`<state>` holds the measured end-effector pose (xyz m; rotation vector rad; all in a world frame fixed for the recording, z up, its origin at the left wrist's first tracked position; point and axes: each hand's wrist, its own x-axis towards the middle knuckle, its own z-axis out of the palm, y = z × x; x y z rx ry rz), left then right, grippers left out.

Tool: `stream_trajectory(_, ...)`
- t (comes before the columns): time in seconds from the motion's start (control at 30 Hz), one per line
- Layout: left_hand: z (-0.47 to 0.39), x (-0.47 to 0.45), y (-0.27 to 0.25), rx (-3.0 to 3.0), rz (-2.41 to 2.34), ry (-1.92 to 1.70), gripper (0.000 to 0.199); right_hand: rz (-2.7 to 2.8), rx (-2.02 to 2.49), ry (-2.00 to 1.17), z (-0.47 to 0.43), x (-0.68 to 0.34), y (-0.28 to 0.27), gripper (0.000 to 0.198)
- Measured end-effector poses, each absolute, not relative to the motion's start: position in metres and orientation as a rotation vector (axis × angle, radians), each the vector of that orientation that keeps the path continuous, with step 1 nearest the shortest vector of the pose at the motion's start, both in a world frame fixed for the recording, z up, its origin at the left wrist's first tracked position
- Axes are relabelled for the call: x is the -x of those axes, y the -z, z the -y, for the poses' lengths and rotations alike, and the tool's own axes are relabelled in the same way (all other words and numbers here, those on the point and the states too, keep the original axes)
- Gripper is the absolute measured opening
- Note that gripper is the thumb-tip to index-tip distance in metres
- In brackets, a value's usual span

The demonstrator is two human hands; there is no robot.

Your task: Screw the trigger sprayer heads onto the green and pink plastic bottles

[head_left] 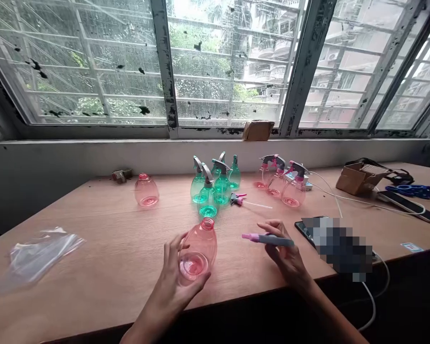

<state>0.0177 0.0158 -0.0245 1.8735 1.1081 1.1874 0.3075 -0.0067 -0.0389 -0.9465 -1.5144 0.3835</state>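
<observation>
My left hand [175, 277] is wrapped around a clear pink bottle [200, 243], which is tilted, with its threaded neck uncapped at the top. To its right, my right hand [284, 253] grips a grey spray head [272, 240] whose pink nozzle points at the bottle; a gap separates the two. No tube can be made out on it. Another spray head [237, 199] with a thin white tube lies on the table beyond. A second uncapped pink bottle [146, 192] stands upright at the left.
Several green spray bottles [208, 203] stand mid-table, and pink spray bottles [294, 191] are grouped farther right. A plastic bag [43, 253] lies at left. At right are a partly blurred phone [308, 234], another phone [412, 206], cables and an open cardboard box [360, 177].
</observation>
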Motion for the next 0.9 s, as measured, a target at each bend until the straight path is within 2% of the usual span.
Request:
stream_trajectory(0.13,-0.008,-0.015,0.019,-1.983,-1.083,-1.075,0.075,1.519,1.025,-0.392,0.011,-0.312,0.04,0.036)
stream_trajectory(0.27,-0.008,-0.014,0.022,-1.911,-1.021,-1.138,0.084,1.397,1.028,-0.371,0.014,-0.31,0.039,0.023)
stream_trajectory(0.47,-0.007,-0.012,0.017,-1.797,-1.054,-1.072,0.061,1.173,0.88,-0.585,0.01,-0.313,0.041,0.024)
stream_trajectory(0.6,-0.005,-0.01,0.012,-1.841,-1.03,-1.0,0.061,0.999,0.807,-0.731,0.008,-0.317,0.043,0.03)
stream_trajectory(0.73,-0.005,-0.008,0.012,-1.91,-1.006,-0.919,0.063,0.838,0.678,-0.831,0.008,-0.319,0.039,0.023)
stream_trajectory(0.9,-0.004,-0.009,0.01,-2.006,-0.982,-0.891,0.065,0.743,0.591,-0.879,0.008,-0.32,0.034,0.025)
